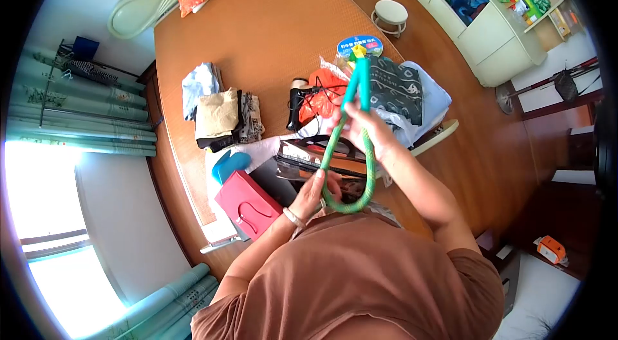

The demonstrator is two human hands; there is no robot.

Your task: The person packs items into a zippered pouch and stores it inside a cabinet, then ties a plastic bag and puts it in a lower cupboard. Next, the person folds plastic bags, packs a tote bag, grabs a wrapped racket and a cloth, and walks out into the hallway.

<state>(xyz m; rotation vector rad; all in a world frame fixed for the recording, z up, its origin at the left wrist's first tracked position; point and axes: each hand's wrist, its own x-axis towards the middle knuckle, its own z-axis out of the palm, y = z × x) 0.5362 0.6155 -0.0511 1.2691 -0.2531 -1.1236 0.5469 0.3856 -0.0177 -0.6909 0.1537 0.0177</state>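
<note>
A thick green rope loop with two straight teal ends hangs in front of my body, its curve at the bottom and the teal ends meeting at the top. My left hand is closed around the lower left side of the loop. Higher up, my right hand grips it near where the green meets the teal. Just beyond my hands lies a dark bag with orange panels. An orange-red plastic bag with black cords on it sits further away.
On the bed are folded clothes, a dark printed cloth and a blue round package. A red gift bag stands beside my left forearm. A white stool is on the floor beyond the bed's right side.
</note>
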